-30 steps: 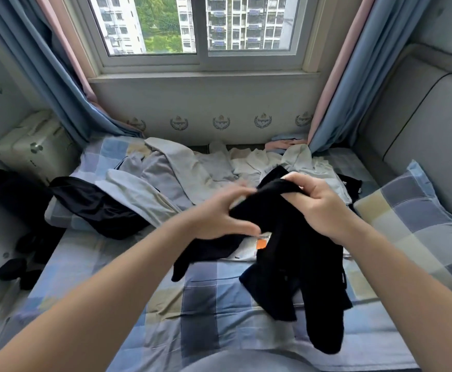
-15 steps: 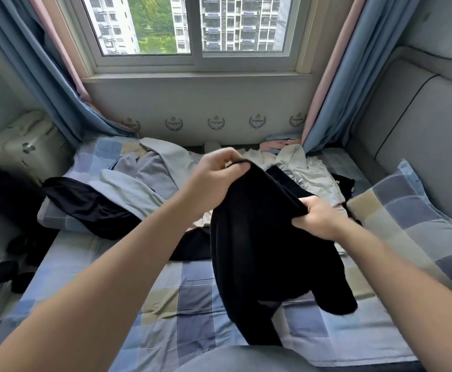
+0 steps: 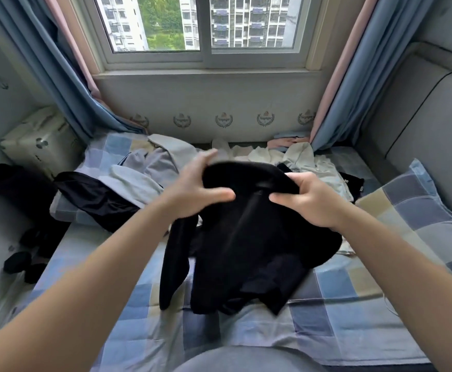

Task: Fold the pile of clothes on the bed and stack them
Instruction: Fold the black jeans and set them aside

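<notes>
I judge I am at the start of one fold, sorting out a single piece before it can be laid flat. My left hand (image 3: 200,191) and my right hand (image 3: 309,204) both grip the upper edge of a black soft-fabric garment (image 3: 249,245). The left has its fingers curled over the top and its thumb in front, though it is somewhat blurred. The right pinches the cloth between thumb and fingers.

The garment is raised between my hands, straight in front of me. It hangs bunched, with its lower part resting on the blue-and-beige checked bed (image 3: 327,326). From its crumpled shape I cannot tell whether it is a top or trousers. Beyond my hands, toward the window, the pile of grey and white unfolded clothes (image 3: 155,167) lies spread across the bed. No folded stack shows anywhere, so I reckon the task is barely begun.

The next move, as I judge it, calls for finding the garment's true corners, drawing my hands apart to spread it, and laying it smooth on the bare sheet near me. If I lower it bunched, loose ends may twist under.
</notes>
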Demonstrator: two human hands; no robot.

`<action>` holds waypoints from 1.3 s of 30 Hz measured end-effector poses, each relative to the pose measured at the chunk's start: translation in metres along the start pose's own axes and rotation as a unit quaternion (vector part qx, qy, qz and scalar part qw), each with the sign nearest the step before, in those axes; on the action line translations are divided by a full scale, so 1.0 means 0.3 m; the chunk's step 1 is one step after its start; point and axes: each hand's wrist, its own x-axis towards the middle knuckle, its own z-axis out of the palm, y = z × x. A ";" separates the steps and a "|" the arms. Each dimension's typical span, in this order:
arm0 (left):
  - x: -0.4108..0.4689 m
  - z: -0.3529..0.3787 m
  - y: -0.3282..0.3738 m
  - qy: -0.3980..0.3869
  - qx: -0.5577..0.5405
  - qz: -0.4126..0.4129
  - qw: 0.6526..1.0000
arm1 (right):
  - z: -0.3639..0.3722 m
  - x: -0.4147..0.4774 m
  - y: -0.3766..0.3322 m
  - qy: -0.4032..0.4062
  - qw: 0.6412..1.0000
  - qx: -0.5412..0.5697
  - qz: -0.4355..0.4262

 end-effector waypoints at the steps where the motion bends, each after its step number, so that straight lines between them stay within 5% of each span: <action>1: -0.026 0.031 0.017 -0.070 0.014 0.019 0.997 | 0.000 0.011 -0.031 -0.016 0.999 -0.029 -0.020; 3: -0.066 0.110 0.047 -0.181 -0.056 0.021 0.982 | 0.001 0.030 -0.078 -0.048 0.994 -0.083 -0.046; 5: -0.082 0.180 0.055 -0.189 -0.149 0.016 0.970 | -0.006 0.049 -0.100 -0.052 0.991 -0.114 -0.055; 8: -0.076 0.210 0.056 -0.106 -0.188 0.010 0.976 | -0.037 0.076 -0.084 0.045 0.985 -0.154 -0.064; 12: -0.069 0.180 0.079 0.045 -0.274 -0.027 0.960 | -0.064 0.056 0.000 0.184 0.980 -0.073 -0.026; 16: -0.062 0.102 0.114 0.138 -0.415 -0.105 0.893 | 0.040 -0.015 0.157 0.096 0.982 0.086 0.137; 18: -0.058 0.070 0.134 0.135 -0.447 -0.124 0.875 | 0.131 -0.042 0.212 0.002 0.973 0.077 0.219; 20: -0.047 0.054 0.141 0.138 -0.464 -0.149 0.862 | 0.190 -0.039 0.243 -0.052 0.970 0.072 0.226; 24: -0.001 0.003 0.066 0.230 -0.468 -0.218 0.825 | 0.190 -0.015 0.206 -0.011 0.983 0.094 0.157; 26: 0.017 -0.028 -0.008 0.265 -0.420 -0.225 0.838 | 0.167 -0.011 0.169 0.015 0.985 0.104 0.140; 30: -0.026 -0.004 -0.061 0.196 -0.139 -0.218 0.946 | 0.119 0.019 0.094 0.111 0.964 0.179 0.162; 33: -0.111 0.086 -0.021 -0.007 -0.098 -0.150 0.984 | 0.096 0.066 0.051 0.172 0.936 0.244 0.184; 35: -0.159 0.177 0.001 -0.145 -0.140 -0.137 0.970 | 0.095 0.092 0.026 0.186 0.921 0.293 0.177; 37: -0.172 0.264 0.018 -0.132 -0.215 -0.087 0.964 | 0.102 0.107 0.000 0.185 0.905 0.343 0.170; 39: -0.157 0.317 0.034 -0.024 -0.241 -0.035 0.970 | 0.104 0.110 -0.026 0.172 0.899 0.368 0.166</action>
